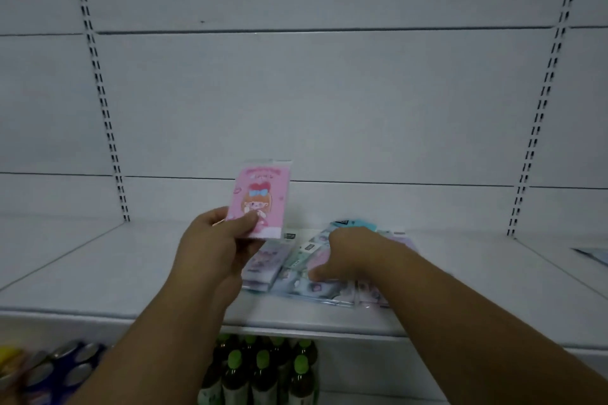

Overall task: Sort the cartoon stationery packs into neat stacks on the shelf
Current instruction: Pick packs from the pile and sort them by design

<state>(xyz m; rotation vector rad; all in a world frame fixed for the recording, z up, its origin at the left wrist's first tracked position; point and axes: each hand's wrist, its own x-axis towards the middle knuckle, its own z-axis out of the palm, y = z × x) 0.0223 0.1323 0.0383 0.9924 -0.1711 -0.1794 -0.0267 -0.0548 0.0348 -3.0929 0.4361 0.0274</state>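
Pink pack (263, 199) — between left fingers (245, 222)

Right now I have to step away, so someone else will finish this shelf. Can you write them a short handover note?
Left hand: holds one pink cartoon pack upright above the white shelf.
Right hand: resting palm down on the loose pile of packs; whether it grips one is unclear.
Done: no neat stack visible yet; the pile is fanned and overlapping.
Left: set the pink pack down, sort the pile into stacks.
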